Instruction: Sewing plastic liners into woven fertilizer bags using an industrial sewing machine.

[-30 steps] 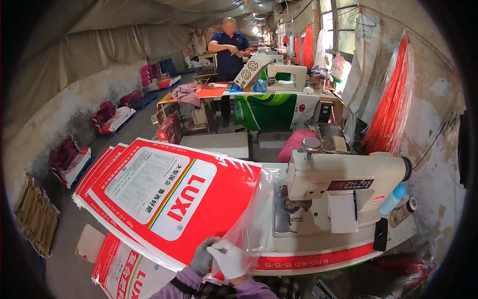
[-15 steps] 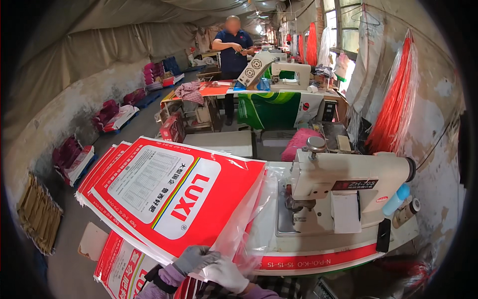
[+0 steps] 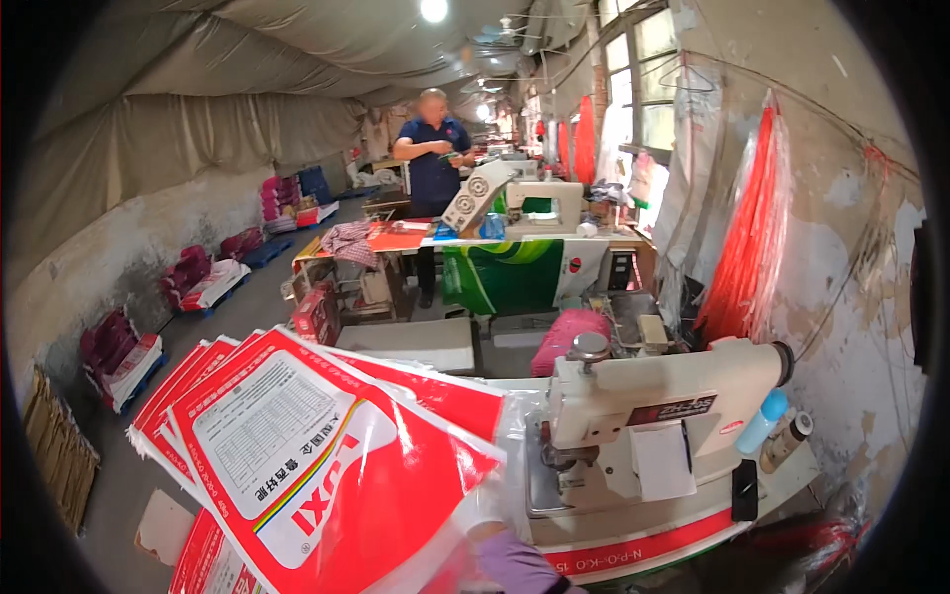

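A red-and-white printed plastic sack (image 3: 416, 495) is raised and tilted over the pile of similar sacks (image 3: 158, 426) on the left of the worktable. My right hand (image 3: 483, 515), in a white glove with a lilac sleeve, is at the sack's clear lower right edge. It appears closed on that edge, its fingers mostly covered by the sack. My left hand does not show; the raised sack covers the area at the bottom. Just right of the sack stands a cream industrial sewing machine (image 3: 653, 391), with a white notepad (image 3: 661, 463) and pen on its front.
On the table's right side are a black phone (image 3: 744, 490), a light-blue bottle (image 3: 761, 420) and a thread spool (image 3: 787, 443). Red strands (image 3: 747, 238) hang by the wall. Farther back, a person (image 3: 432, 158) stands behind another sewing machine (image 3: 544, 206). Bundles on pallets (image 3: 213, 282) line the left wall.
The top sack has been lifted and swung toward me, uncovering the sacks beneath. My left hand has gone out of sight. The view has tilted up and shifted right.
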`<action>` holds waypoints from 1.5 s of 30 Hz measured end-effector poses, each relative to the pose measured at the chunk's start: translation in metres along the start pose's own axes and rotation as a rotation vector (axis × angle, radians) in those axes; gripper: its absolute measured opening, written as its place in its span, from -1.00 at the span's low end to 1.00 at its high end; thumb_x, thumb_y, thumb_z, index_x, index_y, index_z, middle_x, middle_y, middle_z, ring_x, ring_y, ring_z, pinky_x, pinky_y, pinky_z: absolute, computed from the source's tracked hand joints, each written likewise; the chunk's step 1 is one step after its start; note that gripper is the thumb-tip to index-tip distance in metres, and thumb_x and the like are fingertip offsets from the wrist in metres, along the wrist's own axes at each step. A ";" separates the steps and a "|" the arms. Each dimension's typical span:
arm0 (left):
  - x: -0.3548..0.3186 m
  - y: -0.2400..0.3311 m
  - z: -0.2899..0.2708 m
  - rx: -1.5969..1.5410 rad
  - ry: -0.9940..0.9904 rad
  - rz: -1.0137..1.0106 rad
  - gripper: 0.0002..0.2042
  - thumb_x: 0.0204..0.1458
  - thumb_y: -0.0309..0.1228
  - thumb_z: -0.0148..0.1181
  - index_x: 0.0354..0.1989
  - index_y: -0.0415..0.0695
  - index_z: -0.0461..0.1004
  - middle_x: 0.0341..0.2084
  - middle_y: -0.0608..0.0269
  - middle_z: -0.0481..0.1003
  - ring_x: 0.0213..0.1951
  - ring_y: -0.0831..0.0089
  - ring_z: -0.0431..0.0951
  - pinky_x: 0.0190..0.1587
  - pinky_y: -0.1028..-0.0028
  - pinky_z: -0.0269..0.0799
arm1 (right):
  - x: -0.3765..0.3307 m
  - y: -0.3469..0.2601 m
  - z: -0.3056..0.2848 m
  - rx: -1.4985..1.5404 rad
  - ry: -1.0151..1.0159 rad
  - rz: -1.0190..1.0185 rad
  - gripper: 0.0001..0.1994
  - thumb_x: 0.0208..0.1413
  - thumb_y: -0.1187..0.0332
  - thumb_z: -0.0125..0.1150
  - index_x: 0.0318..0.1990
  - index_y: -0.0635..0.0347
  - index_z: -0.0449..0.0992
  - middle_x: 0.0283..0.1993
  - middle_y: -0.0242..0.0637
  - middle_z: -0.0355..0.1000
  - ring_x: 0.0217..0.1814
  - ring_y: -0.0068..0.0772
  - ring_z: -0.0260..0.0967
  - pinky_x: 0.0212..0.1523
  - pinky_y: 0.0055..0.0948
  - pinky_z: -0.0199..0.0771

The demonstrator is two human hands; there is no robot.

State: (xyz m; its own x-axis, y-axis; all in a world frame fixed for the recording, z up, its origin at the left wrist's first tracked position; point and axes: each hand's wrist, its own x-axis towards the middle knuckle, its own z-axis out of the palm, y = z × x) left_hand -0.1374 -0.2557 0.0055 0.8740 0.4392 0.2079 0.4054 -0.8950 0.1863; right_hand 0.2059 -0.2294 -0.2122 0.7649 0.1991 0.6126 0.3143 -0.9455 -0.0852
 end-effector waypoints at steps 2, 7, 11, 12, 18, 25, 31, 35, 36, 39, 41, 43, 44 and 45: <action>-0.020 -0.007 -0.009 0.019 0.014 -0.137 -0.85 -0.04 -0.47 0.22 -0.26 -0.11 0.51 -0.61 0.10 0.42 -0.52 0.11 0.45 -0.50 0.20 0.31 | 0.072 0.049 -0.126 0.769 -0.105 -0.403 -0.56 0.15 0.32 -0.06 0.20 0.21 0.30 0.20 -0.29 0.30 0.13 -0.34 0.34 0.01 -0.29 0.45; -0.003 -0.002 -0.022 0.040 0.074 -0.012 -0.75 -0.11 -0.54 0.22 -0.20 -0.05 0.48 -0.49 0.13 0.47 -0.42 0.14 0.47 -0.37 0.19 0.37 | 0.093 0.184 0.123 1.041 -1.154 0.282 -0.64 -0.07 0.28 0.27 -0.08 0.18 0.48 -0.10 -0.19 0.48 -0.03 -0.30 0.42 -0.01 -0.19 0.36; 0.000 -0.003 -0.016 0.042 0.217 -0.083 -0.75 -0.11 -0.58 0.18 -0.20 -0.10 0.43 -0.38 0.07 0.45 -0.27 0.07 0.47 -0.23 0.17 0.39 | 0.104 0.123 -0.084 1.126 -0.114 0.294 -0.71 -0.21 0.32 0.35 -0.26 0.17 0.54 -0.29 -0.15 0.47 -0.16 -0.13 0.40 -0.07 -0.21 0.37; 0.003 -0.004 -0.016 0.041 0.220 -0.078 -0.75 -0.11 -0.58 0.18 -0.20 -0.10 0.43 -0.38 0.07 0.45 -0.27 0.07 0.47 -0.23 0.17 0.39 | 0.111 0.126 -0.100 1.225 0.081 0.428 -0.66 -0.27 0.32 0.40 -0.24 0.16 0.54 -0.28 -0.16 0.47 -0.15 -0.12 0.39 -0.04 -0.19 0.36; 0.029 -0.009 -0.028 -0.035 0.278 -0.070 -0.76 -0.11 -0.63 0.16 -0.22 -0.18 0.40 -0.42 0.03 0.40 -0.32 0.01 0.46 -0.31 0.16 0.37 | 0.129 0.167 -0.107 0.785 0.107 -0.665 -0.71 -0.29 0.41 0.34 -0.27 0.10 0.58 -0.31 -0.40 0.50 -0.15 -0.18 0.40 0.10 -0.11 0.27; 0.020 -0.051 -0.027 0.152 0.028 -0.029 -0.72 -0.08 -0.24 0.35 -0.29 -0.06 0.41 -0.72 0.24 0.36 -0.65 0.17 0.44 -0.58 0.27 0.35 | 0.130 0.142 -0.064 1.407 -0.307 -0.035 -0.92 -0.16 0.45 0.22 -0.44 0.18 0.57 -0.49 -0.21 0.46 -0.49 -0.08 0.45 -0.47 -0.31 0.47; 0.000 -0.045 -0.029 0.235 -0.004 0.180 -0.70 -0.04 -0.25 0.31 -0.17 -0.05 0.42 -0.77 0.27 0.31 -0.75 0.29 0.34 -0.67 0.29 0.25 | 0.136 0.143 -0.063 0.864 -0.012 -0.101 -0.87 -0.16 0.39 0.26 -0.61 0.19 0.47 -0.63 -0.18 0.35 -0.52 -0.07 0.41 -0.51 -0.23 0.37; -0.013 -0.033 -0.033 0.243 -0.137 0.148 -0.60 -0.06 -0.37 0.27 0.01 -0.03 0.42 -0.74 0.29 0.33 -0.74 0.31 0.35 -0.64 0.28 0.28 | 0.153 0.160 -0.097 0.770 0.015 -0.364 -0.83 -0.22 0.33 0.31 -0.67 0.13 0.45 -0.64 -0.25 0.38 -0.53 -0.12 0.40 -0.46 -0.21 0.37; -0.016 -0.031 -0.035 0.251 -0.165 0.156 -0.59 -0.07 -0.42 0.25 0.03 -0.02 0.42 -0.73 0.29 0.34 -0.74 0.30 0.34 -0.63 0.28 0.29 | 0.155 0.162 -0.101 0.725 -0.028 -0.438 -0.85 -0.23 0.31 0.32 -0.62 0.10 0.46 -0.57 -0.27 0.41 -0.43 -0.18 0.42 -0.37 -0.23 0.38; -0.053 -0.054 -0.021 0.274 -0.011 0.073 -0.70 -0.08 -0.44 0.22 -0.10 -0.03 0.49 -0.68 0.29 0.38 -0.63 0.30 0.41 -0.53 0.28 0.33 | 0.168 0.147 -0.116 0.699 0.070 -0.751 -0.84 -0.24 0.29 0.28 -0.49 0.10 0.48 -0.37 -0.28 0.44 -0.23 -0.23 0.42 -0.20 -0.22 0.39; -0.070 -0.120 -0.014 -0.166 0.388 -0.283 -0.86 -0.05 -0.43 0.17 -0.29 -0.04 0.54 -0.65 0.32 0.41 -0.54 0.32 0.45 -0.48 0.28 0.34 | 0.169 0.135 -0.129 0.858 0.101 -1.132 -0.77 -0.19 0.31 0.20 -0.31 0.14 0.47 -0.17 -0.27 0.40 -0.02 -0.24 0.36 -0.08 -0.23 0.37; -0.028 -0.189 -0.029 -0.848 0.863 -0.646 -0.88 0.01 -0.39 0.10 -0.31 -0.07 0.53 -0.54 0.30 0.45 -0.43 0.33 0.47 -0.39 0.30 0.37 | 0.145 0.098 -0.140 1.045 0.066 -1.343 -0.84 -0.12 0.37 0.18 -0.35 0.19 0.46 -0.28 -0.28 0.38 -0.07 -0.26 0.37 -0.08 -0.39 0.40; 0.035 -0.196 -0.064 -1.001 1.021 -0.526 -0.83 0.06 -0.34 0.06 -0.23 -0.09 0.50 -0.46 0.27 0.46 -0.37 0.34 0.48 -0.31 0.31 0.39 | 0.117 0.084 -0.184 1.377 -0.229 -1.202 -0.89 -0.12 0.38 0.18 -0.42 0.17 0.45 -0.35 -0.29 0.36 -0.19 -0.24 0.43 -0.23 -0.36 0.46; 0.098 -0.197 -0.099 -1.110 1.086 -0.401 -0.77 0.11 -0.29 0.02 -0.15 -0.12 0.47 -0.37 0.24 0.46 -0.32 0.34 0.49 -0.23 0.32 0.41 | 0.115 0.084 -0.250 1.503 -0.332 -1.186 -0.88 -0.07 0.40 0.17 -0.35 0.18 0.53 -0.45 -0.23 0.40 -0.39 -0.21 0.45 -0.37 -0.25 0.46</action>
State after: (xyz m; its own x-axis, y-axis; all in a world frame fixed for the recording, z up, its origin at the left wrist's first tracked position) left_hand -0.1577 -0.0289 0.0846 -0.0271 0.8988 0.4375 -0.2586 -0.4290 0.8655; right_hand 0.1797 -0.3507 0.0480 -0.1623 0.6730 0.7216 0.6804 0.6060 -0.4121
